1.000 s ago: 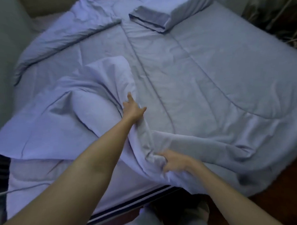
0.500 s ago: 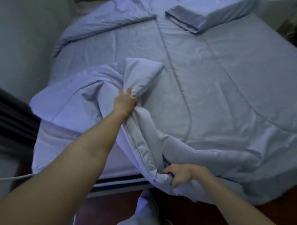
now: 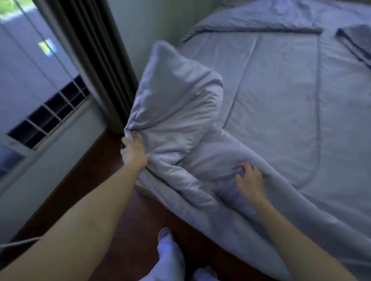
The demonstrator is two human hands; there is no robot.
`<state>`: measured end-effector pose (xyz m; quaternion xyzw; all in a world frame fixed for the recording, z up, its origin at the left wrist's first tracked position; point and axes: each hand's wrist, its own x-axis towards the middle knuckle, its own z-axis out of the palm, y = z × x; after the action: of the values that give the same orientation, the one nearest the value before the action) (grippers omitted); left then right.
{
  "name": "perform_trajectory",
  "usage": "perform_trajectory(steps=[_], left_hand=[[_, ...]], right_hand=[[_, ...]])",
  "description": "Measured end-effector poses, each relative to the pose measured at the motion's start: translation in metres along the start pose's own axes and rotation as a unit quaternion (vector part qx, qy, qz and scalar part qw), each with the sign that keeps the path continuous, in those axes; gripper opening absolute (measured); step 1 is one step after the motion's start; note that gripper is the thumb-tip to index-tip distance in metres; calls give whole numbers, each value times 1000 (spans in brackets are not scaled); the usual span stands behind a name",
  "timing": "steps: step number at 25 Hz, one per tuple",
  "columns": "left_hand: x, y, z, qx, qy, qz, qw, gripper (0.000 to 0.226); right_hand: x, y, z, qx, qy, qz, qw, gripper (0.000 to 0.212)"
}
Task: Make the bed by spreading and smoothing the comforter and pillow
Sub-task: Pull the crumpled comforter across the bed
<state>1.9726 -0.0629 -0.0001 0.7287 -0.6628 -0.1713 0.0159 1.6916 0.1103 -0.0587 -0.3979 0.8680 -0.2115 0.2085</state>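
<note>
Left hand (image 3: 134, 153), centre frame, fingers clenched on the bunched corner of the comforter (image 3: 277, 106), right hand (image 3: 249, 181) beside it, fingers curled into a fold, corner standing up toward upper centre, pale blue, quilted, creased, rest spread flat over the right half

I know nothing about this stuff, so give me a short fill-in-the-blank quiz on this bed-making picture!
1. The left hand grips a bunched corner of the pale blue quilted comforter, which stands ____ than the right hand.
2. The flat grey-blue pillow lies in the picture's upper ____ corner.
3. The dark pleated curtain hangs on the ____ side of the bed as pictured.

Missing words: higher; right; left.
</note>
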Motion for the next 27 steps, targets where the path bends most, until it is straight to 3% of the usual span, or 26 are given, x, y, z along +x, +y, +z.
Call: perform_trajectory(steps=[3, 6, 8, 10, 12, 13, 15, 17, 18, 20, 23, 27], left_hand=[[-9, -70, 31, 12, -73, -115, 991, 64], [-10, -123, 60, 78, -248, -182, 948, 54], [-3, -141, 66, 165, -376, -121, 904, 59], [16, -137, 45, 217, -415, -43, 883, 54], [48, -130, 24, 200, -320, 2, 926, 53], [64, -121, 11, 183, -253, 38, 949, 49], [98, -106, -4, 140, -159, 127, 969, 50], [123, -86, -12, 115, -145, 186, 965, 52], [135, -78, -15, 125, -155, 213, 957, 52], [149, -67, -16, 174, -170, 257, 935, 53], [157, -47, -30, 146, -158, 304, 928, 51], [170, -13, -89, 80, -112, 333, 933, 45]], right_hand=[[-1, -23, 21, -44, 11, -12, 999, 37], [-1, -46, 43, -90, 40, -15, 995, 39], [-2, -61, 57, -100, 78, -37, 991, 42], [-2, -80, 72, -110, 108, -37, 987, 50], [3, -99, 85, -112, 94, -9, 989, 56], [7, -105, 96, -100, 49, 7, 994, 56], [15, -116, 116, -91, -121, 20, 988, 66], [14, -118, 135, -163, -250, 3, 954, 78], [11, -120, 141, -194, -258, 4, 946, 69], [11, -124, 147, -178, -204, 7, 963, 58], [17, -154, 128, -3, -128, 8, 992, 50], [59, -218, 70, 84, -58, -48, 994, 43]])
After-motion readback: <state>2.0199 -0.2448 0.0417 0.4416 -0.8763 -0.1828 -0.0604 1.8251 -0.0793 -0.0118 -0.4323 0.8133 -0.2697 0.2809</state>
